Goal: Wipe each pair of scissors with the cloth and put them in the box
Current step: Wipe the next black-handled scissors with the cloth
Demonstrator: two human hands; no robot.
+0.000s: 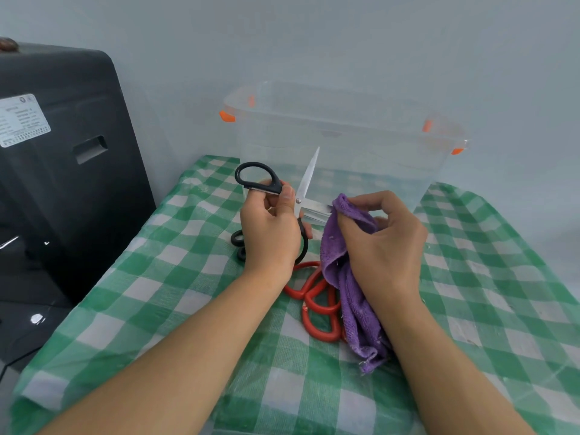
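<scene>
Black scissors (284,196), frame centre, blades spread | your left hand (270,227) grips the rigid handles; keep hold there | your right hand (381,243) pinches limp purple cloth (348,277) around one sharp blade | box (345,146) behind.

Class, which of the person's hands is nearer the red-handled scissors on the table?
Right. The right hand hovers just above the red-handled scissors; the left hand sits farther up-left.
</scene>
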